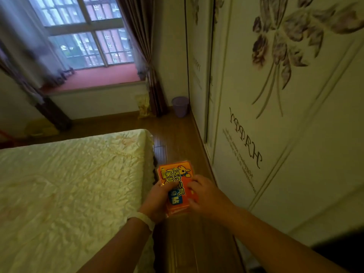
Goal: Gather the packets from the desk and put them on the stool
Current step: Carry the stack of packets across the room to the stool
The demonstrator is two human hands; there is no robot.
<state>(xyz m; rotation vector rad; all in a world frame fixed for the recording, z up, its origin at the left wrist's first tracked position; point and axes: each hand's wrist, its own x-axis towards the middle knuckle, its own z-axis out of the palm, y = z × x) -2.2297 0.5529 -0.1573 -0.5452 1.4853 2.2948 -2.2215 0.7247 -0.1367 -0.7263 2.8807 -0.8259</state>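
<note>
Both hands hold a stack of flat orange plastic packets [175, 186] with blue and yellow print, carried in the air above the brown wood-plank floor [175, 138]. The left hand [157, 201] clasps the stack's left edge, thumb pressed on the top face. The right hand [204, 196] clamps the right edge, fingers curled over the top packet. Several packet edges show at the near end; the count cannot be read. Left of the hands lies a bed with a pale yellow quilted cover [69, 184]; right of them stands a cream wardrobe door with purple flower print [275, 115]. No surface or stool is in view. Risk, as judged: the packets look slick, so the loose stack could fan out and drop if either grip eases while walking.
</note>
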